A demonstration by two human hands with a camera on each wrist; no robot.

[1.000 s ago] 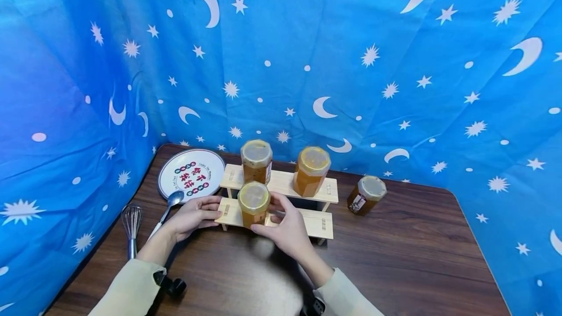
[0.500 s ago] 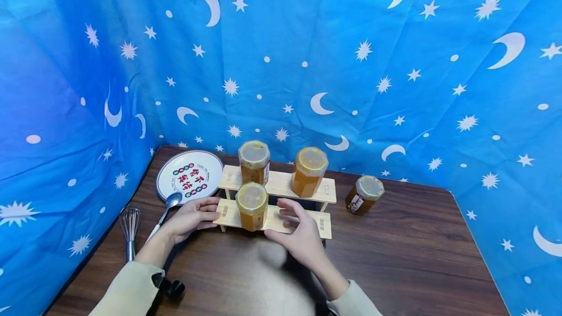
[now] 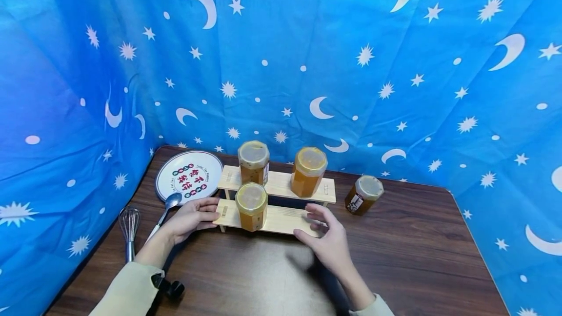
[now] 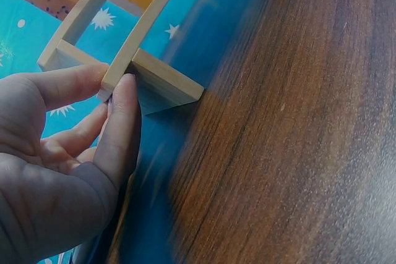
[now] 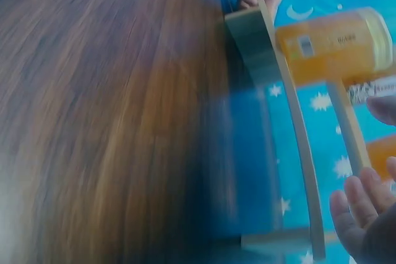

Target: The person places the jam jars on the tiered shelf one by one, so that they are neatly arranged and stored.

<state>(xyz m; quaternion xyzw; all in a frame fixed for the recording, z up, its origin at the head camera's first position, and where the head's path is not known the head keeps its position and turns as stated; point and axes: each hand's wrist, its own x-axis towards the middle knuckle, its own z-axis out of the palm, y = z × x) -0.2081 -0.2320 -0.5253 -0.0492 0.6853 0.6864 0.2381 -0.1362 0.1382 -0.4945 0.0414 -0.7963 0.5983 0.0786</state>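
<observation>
Sliding rightward off the jar [image 3: 251, 205], right hand [image 3: 328, 242] now hovers open-fingered by the wooden rack's [image 3: 281, 219] right end; left hand [image 3: 191, 217] pinches the rack's left end on the worktop [image 3: 395, 257].

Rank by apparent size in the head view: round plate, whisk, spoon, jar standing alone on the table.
1. round plate, clearly largest.
2. whisk and spoon: look alike in length, not ranked.
3. lone jar, though it sits farther back.
</observation>
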